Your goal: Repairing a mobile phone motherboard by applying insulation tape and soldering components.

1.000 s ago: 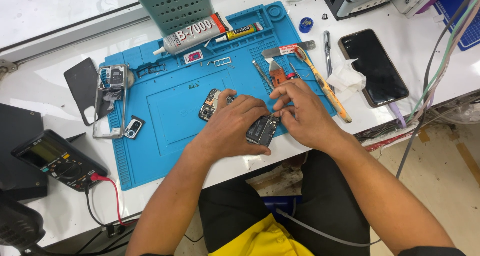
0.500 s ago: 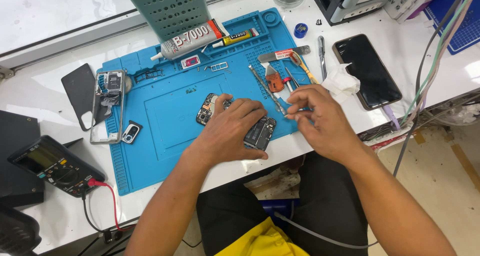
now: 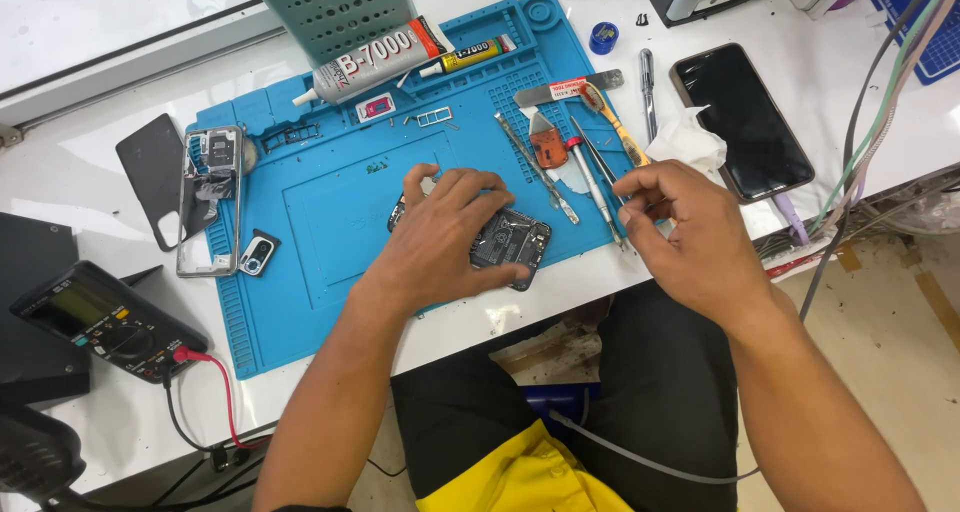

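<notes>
Blue ribbed rubber mat (image 3: 300, 262); left hand (image 3: 450, 237) lies flat, pressing the opened dark phone (image 3: 515, 247), while right hand (image 3: 680, 227) hovers apart, fingers curled, pinching thin metal tweezers (image 3: 600, 177).

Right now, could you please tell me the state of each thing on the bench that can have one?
Opened phone: back off, insides exposed, pressed flat by the left hand.
Right hand: fingers curled over the tweezers; grip unclear.
Phone frame: stripped, lying flat.
Black phone: screen dark, face up.
Glue tube: lying on its side, capped.
Multimeter: red lead plugged in.
</notes>
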